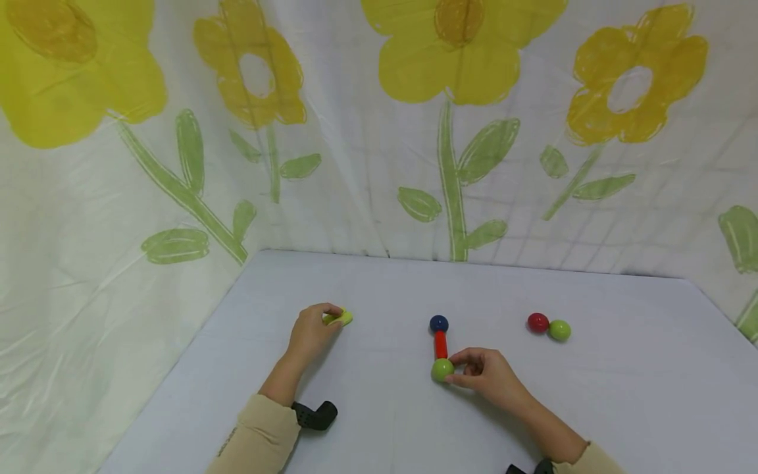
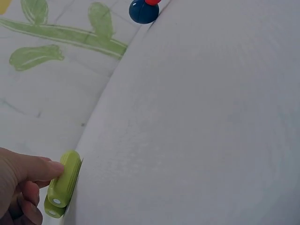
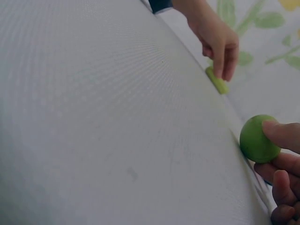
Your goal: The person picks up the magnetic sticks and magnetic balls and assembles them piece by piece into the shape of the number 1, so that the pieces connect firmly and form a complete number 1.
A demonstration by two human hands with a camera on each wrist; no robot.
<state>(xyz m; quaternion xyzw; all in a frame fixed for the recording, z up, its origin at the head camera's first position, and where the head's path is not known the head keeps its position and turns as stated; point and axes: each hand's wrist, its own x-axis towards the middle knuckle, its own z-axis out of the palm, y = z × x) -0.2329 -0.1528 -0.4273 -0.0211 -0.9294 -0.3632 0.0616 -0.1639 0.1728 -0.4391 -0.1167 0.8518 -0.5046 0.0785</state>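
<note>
My left hand (image 1: 310, 334) is at the left side of the table, pinching a yellow-green ribbed rod (image 2: 68, 180). A second yellow-green rod (image 2: 53, 210) lies against it, with pale round spots on the ends of both. Near the middle, the thumb and fingers of my right hand (image 1: 490, 376) grip a glossy green ball (image 1: 441, 370) by its right side. A red rod (image 1: 441, 345) runs from that ball toward a dark blue ball (image 1: 439, 323), the three forming one line. The right wrist view shows the green ball large, between thumb and fingers.
Farther right on the white table (image 1: 622, 368), a red ball (image 1: 537, 322) and another green ball (image 1: 559, 330) sit side by side. Behind the table's far edge hangs a white curtain (image 1: 349, 164) printed with yellow flowers. Each wrist wears a black device (image 1: 316, 416).
</note>
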